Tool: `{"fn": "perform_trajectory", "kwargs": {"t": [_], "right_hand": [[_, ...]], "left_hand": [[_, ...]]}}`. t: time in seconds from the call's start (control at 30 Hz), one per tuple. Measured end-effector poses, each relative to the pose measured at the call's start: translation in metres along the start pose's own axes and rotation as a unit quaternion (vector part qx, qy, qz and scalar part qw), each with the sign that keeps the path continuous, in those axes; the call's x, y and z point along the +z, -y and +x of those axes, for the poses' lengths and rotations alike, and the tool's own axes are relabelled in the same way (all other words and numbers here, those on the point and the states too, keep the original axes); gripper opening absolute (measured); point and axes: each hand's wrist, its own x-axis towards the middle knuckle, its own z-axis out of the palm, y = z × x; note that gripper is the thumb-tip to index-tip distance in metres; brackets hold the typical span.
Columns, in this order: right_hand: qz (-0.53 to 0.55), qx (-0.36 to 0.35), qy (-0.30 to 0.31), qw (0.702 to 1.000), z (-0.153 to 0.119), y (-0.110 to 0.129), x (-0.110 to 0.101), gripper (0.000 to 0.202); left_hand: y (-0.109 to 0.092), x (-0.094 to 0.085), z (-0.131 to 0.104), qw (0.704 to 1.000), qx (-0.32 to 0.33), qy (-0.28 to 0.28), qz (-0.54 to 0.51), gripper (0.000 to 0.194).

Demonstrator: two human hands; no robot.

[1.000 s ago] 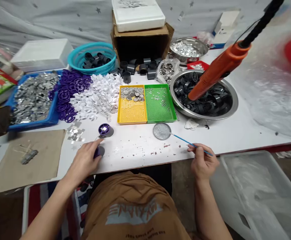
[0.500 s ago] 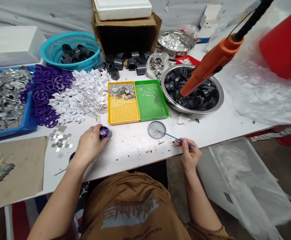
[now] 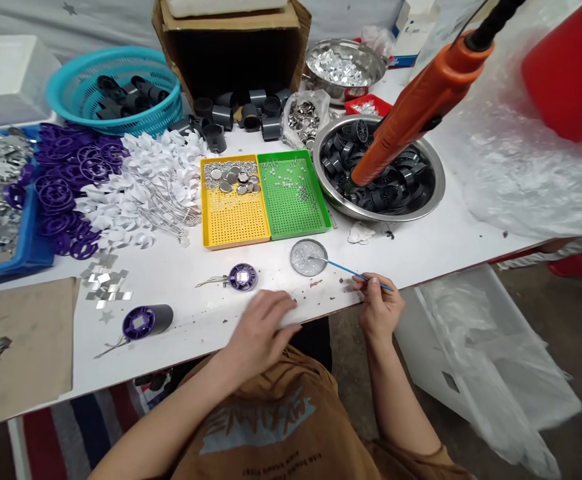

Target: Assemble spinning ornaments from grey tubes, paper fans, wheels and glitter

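Left hand [image 3: 265, 327]: it has moved away from one purple-faced part [image 3: 243, 277], and this part has come nearer to the round dish.
Left grip: rather wide, the thumb spread from the bent fingers; the hand is a little blurred, above the front edge of the white counter [image 3: 441, 260].
Purple-faced part: it is on the counter, between the other cylinder and the dish, its face upward, with thin wires going out to the left.
Other cylinder [image 3: 161, 319]: dark grey with purple face, farther left on the counter; I cannot tell if it stands or lies.
Right grip: narrow, the right hand [image 3: 381, 310] holds a thin blue stick [image 3: 351, 271] between thumb and fingers.
Round dish [image 3: 303, 253]: it contains a clear, shiny substance, and the tip of the stick is in it.
Trays: yellow tray [image 3: 235, 225] and green tray [image 3: 298, 217] are side by side behind the dish, with small metal pieces.
Steel bowl [image 3: 438, 190]: full of dark parts, under the orange tool [image 3: 418, 100].
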Motion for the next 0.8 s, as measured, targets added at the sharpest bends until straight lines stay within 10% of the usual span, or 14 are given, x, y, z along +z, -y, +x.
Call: {"fn": "perform_trajectory", "kwargs": {"t": [0.13,0.37,0.5,0.67,0.8], "right_hand": [[0.017,0.051,0.000,0.999,0.001,-0.001,-0.001,0.023],[-0.059,-0.014,0.029,0.998,-0.006,0.011,-0.010,0.021],[0.035,0.067,0.000,0.997,-0.001,0.011,-0.009,0.024],[0.104,0.199,-0.012,0.974,0.007,0.006,-0.005,0.031],[0.096,0.207,-0.016,0.973,0.012,0.004,-0.002,0.033]], "left_hand": [[-0.013,0.031,0.011,0.987,-0.005,0.156,-0.024,0.030],[-0.013,0.059,0.036,0.979,-0.026,0.200,0.006,0.041],[-0.013,0.067,0.039,0.976,-0.036,0.212,0.007,0.042],[-0.013,0.055,0.030,0.991,0.004,0.127,-0.038,0.027],[0.000,0.025,0.012,0.992,0.037,-0.088,-0.081,0.015]]}}
